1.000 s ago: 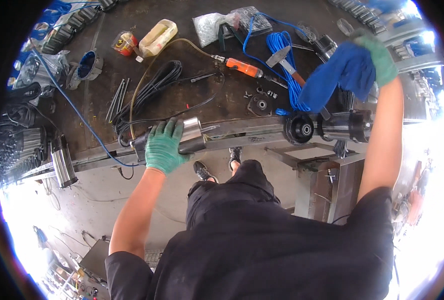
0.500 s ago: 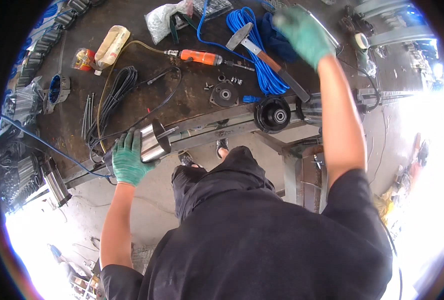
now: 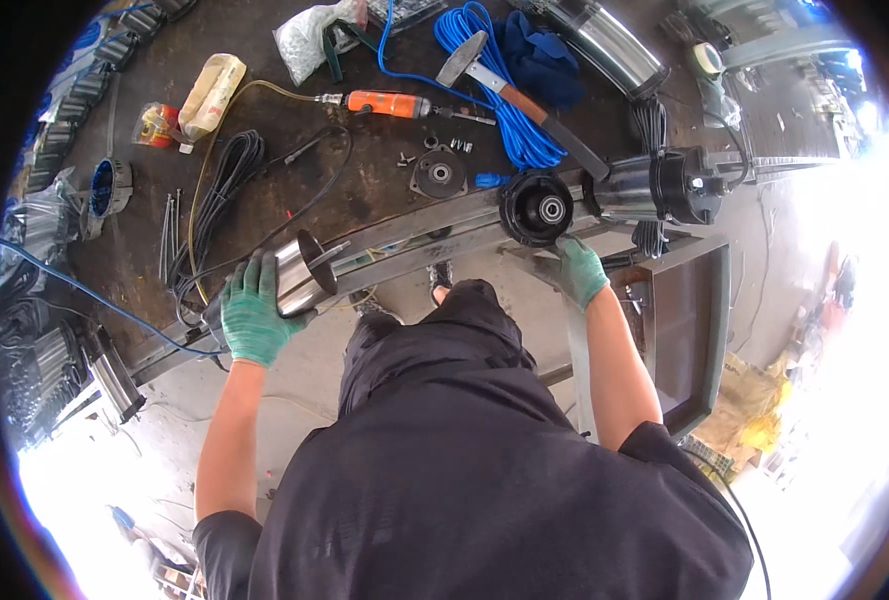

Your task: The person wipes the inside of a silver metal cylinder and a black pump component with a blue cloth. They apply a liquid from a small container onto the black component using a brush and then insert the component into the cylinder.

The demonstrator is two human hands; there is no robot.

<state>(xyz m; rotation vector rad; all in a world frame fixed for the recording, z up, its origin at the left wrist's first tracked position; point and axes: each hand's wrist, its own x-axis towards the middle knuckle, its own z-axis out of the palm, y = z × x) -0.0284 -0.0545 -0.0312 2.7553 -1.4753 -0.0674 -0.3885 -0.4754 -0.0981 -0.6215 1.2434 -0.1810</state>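
My left hand (image 3: 253,312), in a green glove, is wrapped round the rear part of a shiny steel motor body (image 3: 300,285) at the bench's front edge. A thin metal shaft (image 3: 336,251) sticks out of its open end toward the right. My right hand (image 3: 582,272), gloved alike, is at the lower rim of a round black housing (image 3: 514,218) with its fingers closed against it; some fingertips are hidden. A ring-shaped bearing (image 3: 552,209) sits in the middle of this housing. Behind it on the bench lies a dark round flange (image 3: 438,174) with small screws and springs.
A hammer (image 3: 525,105) lies across a coil of blue cable (image 3: 520,140). Further left are an orange air tool (image 3: 390,104), a black cable coil (image 3: 227,190) and a plastic bottle (image 3: 211,95). To the right lies a black-ended steel pump (image 3: 655,188); another steel cylinder (image 3: 615,50) lies further back.
My right hand has come down from the blue cloth at the back right to the rim of the black housing. My left hand stays on the motor body.
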